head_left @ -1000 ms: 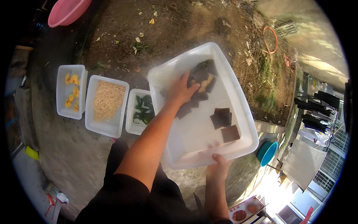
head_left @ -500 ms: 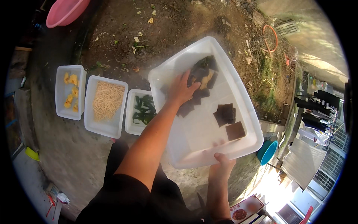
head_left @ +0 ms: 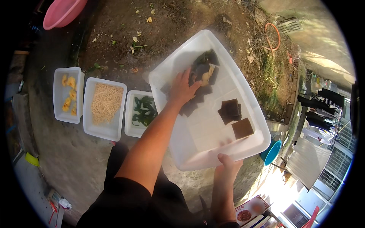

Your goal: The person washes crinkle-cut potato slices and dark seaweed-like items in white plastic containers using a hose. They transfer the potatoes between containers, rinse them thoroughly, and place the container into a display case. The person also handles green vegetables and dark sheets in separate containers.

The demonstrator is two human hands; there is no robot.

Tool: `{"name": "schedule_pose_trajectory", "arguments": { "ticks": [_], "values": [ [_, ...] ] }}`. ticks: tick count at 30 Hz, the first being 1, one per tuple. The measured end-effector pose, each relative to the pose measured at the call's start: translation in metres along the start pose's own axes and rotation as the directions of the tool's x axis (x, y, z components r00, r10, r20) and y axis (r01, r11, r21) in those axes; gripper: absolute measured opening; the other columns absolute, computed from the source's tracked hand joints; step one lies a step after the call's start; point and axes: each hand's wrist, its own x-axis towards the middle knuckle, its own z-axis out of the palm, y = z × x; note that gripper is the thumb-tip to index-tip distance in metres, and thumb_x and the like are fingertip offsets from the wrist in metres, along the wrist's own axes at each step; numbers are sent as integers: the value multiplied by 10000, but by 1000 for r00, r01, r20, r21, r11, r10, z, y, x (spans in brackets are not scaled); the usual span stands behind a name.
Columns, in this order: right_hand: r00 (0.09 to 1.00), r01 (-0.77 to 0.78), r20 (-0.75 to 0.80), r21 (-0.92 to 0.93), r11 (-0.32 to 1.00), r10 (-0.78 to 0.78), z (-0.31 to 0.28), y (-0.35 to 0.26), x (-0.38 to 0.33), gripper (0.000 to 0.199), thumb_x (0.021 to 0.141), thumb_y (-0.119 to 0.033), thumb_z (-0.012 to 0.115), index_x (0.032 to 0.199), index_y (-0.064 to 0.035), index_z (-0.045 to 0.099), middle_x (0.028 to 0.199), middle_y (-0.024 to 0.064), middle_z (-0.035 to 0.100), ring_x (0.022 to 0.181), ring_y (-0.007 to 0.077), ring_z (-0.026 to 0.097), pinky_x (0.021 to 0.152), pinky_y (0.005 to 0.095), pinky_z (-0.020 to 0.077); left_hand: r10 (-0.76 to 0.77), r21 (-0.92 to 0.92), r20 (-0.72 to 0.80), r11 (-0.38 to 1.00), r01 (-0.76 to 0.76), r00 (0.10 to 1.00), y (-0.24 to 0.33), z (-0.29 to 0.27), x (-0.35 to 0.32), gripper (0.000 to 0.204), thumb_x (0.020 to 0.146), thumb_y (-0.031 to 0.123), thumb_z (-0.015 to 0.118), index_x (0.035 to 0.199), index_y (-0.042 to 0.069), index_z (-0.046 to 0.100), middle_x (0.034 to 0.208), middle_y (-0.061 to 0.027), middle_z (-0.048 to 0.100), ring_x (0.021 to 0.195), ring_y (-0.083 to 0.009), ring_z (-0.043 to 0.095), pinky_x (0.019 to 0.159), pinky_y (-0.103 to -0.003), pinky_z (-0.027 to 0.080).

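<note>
A large white plastic tub [head_left: 205,146] is held tilted in front of me. My right hand [head_left: 228,167] grips its near rim, thumb above and fingertips showing faintly through the wall. Inside the tub, my left hand [head_left: 181,89] rests with fingers spread against a cluster of dark, flat square pieces [head_left: 205,90]. Among these lie a pale yellowish piece [head_left: 206,76] and a dark green piece [head_left: 207,57] in the far corner. Apart from the cluster, near the right wall, are a few dark squares [head_left: 229,109] overlapping and a single brown square [head_left: 242,128].
White trays stand in a row on the left: yellow pieces [head_left: 68,81], pale noodles [head_left: 106,102] and dark green strips [head_left: 143,110]. A pink basin [head_left: 62,15] sits far left. Bare soil [head_left: 125,22] lies beyond. On the right are a teal basin [head_left: 273,152] and hanging clothes [head_left: 323,110].
The tub has tilted and shifted slightly away from me in the view, its far corner rising. Both hands keep their places on it. The squares near the right wall sit a little further right.
</note>
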Motion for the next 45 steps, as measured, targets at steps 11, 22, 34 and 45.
{"name": "schedule_pose_trajectory", "arguments": {
  "ticks": [11,22,34,45],
  "values": [
    [999,41,21,-65,997,-40,6,-6,-2,945,505,-43,678,1335,52,235,1258,204,401,1186,328,409,1025,442,312,-6,-42,-54,999,3,999,1,-1,1,766,783,458,610,1362,47,321,1325,-194,392,1227,-353,351,1025,-398,291],
    [985,163,72,-111,980,-155,12,-4,-10,973,522,-75,739,1346,41,234,1290,187,389,1196,308,404,993,435,349,57,-140,-156,987,-79,986,5,-2,4,767,767,431,634,1351,41,328,1281,-196,428,1183,-354,391,998,-399,315],
    [937,348,116,-213,913,-330,15,-2,-15,1002,531,-172,805,1357,5,267,1271,173,434,1145,300,469,875,399,453,148,-163,-327,964,-209,934,9,11,13,715,784,414,614,1327,26,359,1180,-199,489,1091,-351,445,946,-413,337],
    [900,426,226,-265,865,-374,21,-10,-27,1046,574,-195,808,1390,-11,179,1332,174,374,1204,308,409,913,401,429,163,-294,-319,920,-261,934,34,-3,23,797,755,431,648,1353,31,305,1221,-181,466,1138,-344,423,971,-424,334]
  ]
}}
